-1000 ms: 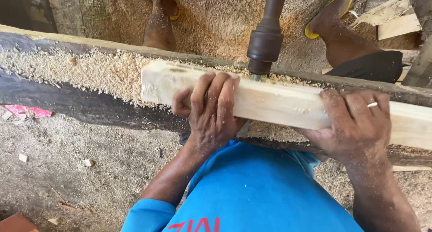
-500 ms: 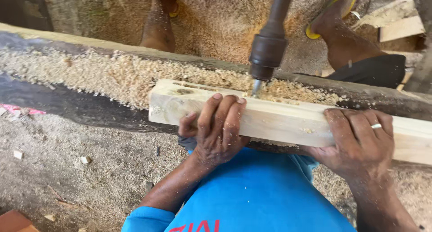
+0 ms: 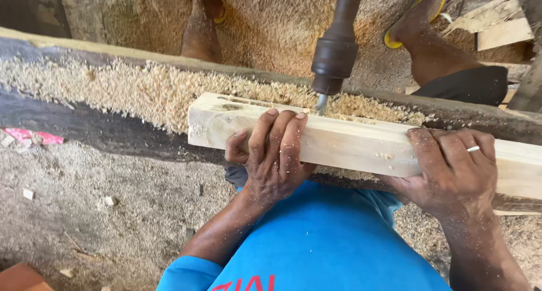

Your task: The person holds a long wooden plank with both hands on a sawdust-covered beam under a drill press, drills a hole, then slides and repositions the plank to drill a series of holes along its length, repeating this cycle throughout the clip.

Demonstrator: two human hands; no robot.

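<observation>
1. The drill bit's tip is hidden where it meets the wood; the pale timber beam runs off the frame's right edge.
2. The dark surface carries heaped sawdust; sawdust also covers the floor, where another person's sandalled foot stands.
3. The beam is squared and lies along the surface.
4. The left hand and right hand both clasp it.

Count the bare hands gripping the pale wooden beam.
2. The left hand wraps over the pale squared wooden beam near its left end, just below the dark drill chuck. The right hand, wearing a ring, grips it farther right.
</observation>
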